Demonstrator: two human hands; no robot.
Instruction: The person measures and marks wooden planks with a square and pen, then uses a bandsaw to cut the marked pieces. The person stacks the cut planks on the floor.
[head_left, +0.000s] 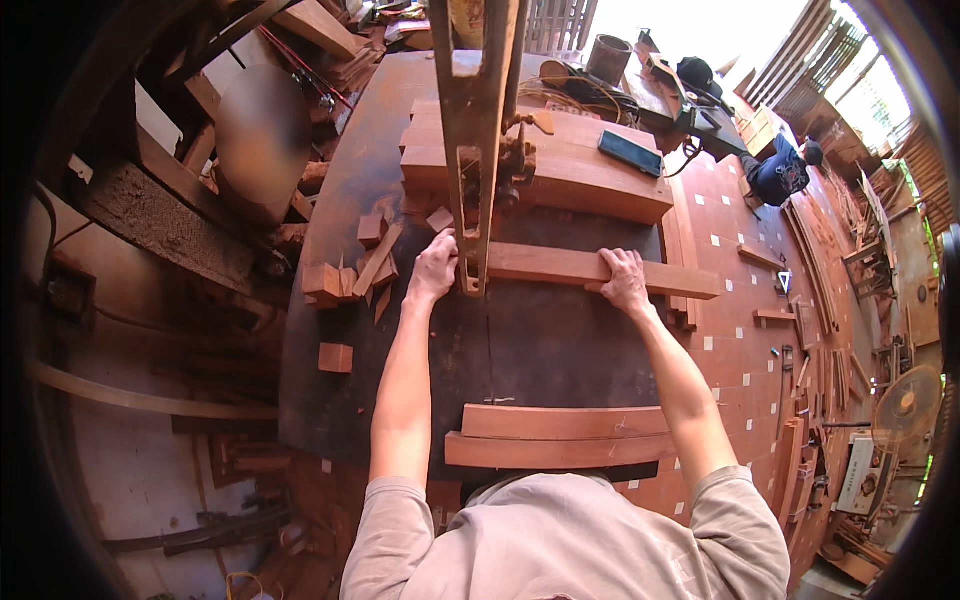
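A long reddish-brown wooden bar [550, 263] lies crosswise on the dark table of a band saw [570, 350], passing behind the saw's upright metal guard [473, 170]. My left hand [434, 268] is closed at the bar's left end, just left of the guard; fingers and guard mostly hide that end. Farther right, my right hand [624, 280] grips the bar from above, fingers bent over it. The guard hides where blade and wood meet.
Thick beams [590, 180] rest behind the bar, with a blue tray-like object [630, 153] on top. Small offcut blocks [335, 357] lie at left. Two cut strips [560, 422] are at the near edge. A person [780, 178] is at far right, near a standing fan [908, 405].
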